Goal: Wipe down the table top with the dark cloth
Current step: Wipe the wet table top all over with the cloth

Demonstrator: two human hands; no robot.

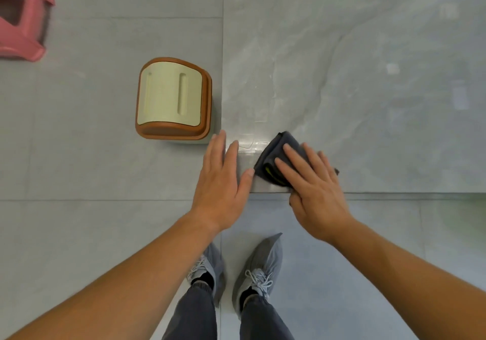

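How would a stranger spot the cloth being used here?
Start at the big grey table top and go to its near left corner. There, under the flat fingers of the right hand, lies the folded dark cloth. It is the only dark thing on the pale surface, with a yellow-green strip at its fold.

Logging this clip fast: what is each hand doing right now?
Left hand: open, fingers straight, flat on the table corner, holding nothing.
Right hand: open, straight fingers pressing the dark cloth onto the table.
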